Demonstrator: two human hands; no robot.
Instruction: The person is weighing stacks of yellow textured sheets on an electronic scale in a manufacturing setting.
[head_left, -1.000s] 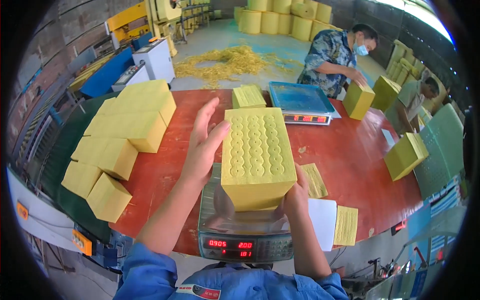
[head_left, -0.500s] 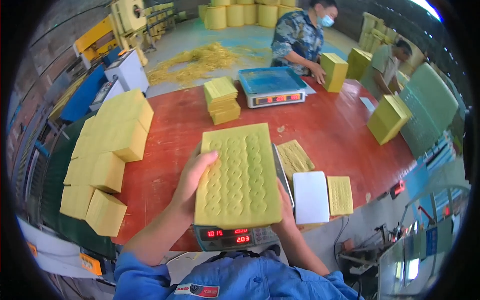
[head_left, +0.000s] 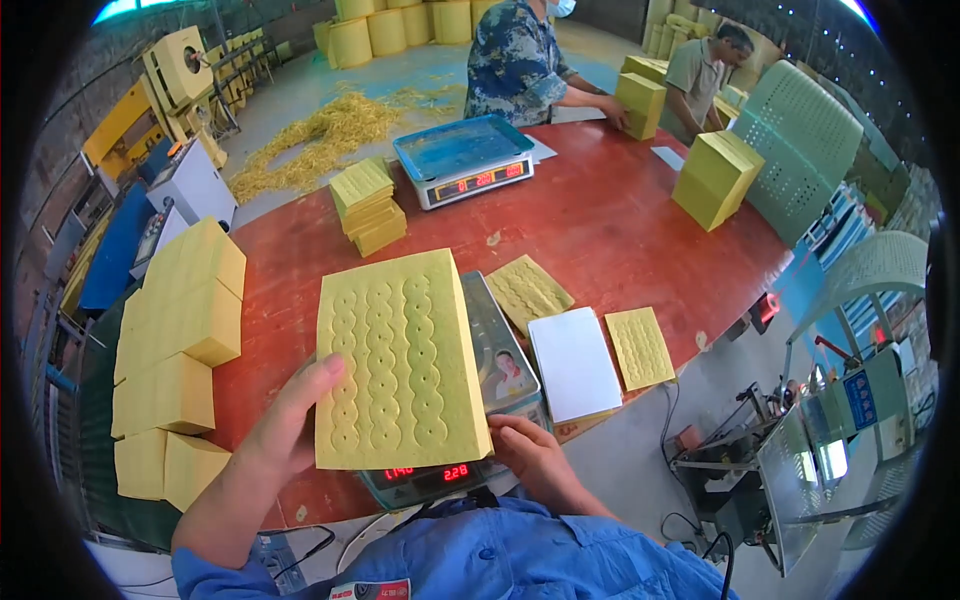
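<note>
A thick stack of yellow paper (head_left: pixel 395 350), embossed with rows of overlapping coin shapes, is held up in front of me over a digital scale (head_left: pixel 430 484). My left hand (head_left: pixel 297 408) grips its left side, thumb on the top sheet and the other fingers hidden beneath. At the lower right corner, my right hand (head_left: pixel 530 455) pinches the stack's edge with bent fingers. Part of the scale's pan (head_left: pixel 505 365) shows to the right of the stack. Its red display is partly covered by the stack's near edge.
Yellow paper blocks (head_left: pixel 180 320) line the table's left side. A smaller pile (head_left: pixel 368 205) stands near a blue-topped scale (head_left: pixel 465 160). Loose embossed sheets (head_left: pixel 527 290) flank a white pad (head_left: pixel 574 363). Across the red table (head_left: pixel 590 220), a person in camouflage (head_left: pixel 515 65) handles another block; another person works beyond.
My view has shifted, and the scene sits further left. The stack has turned slightly and uncovers more of the scale's pan. My right hand has slid down to the lower right corner.
</note>
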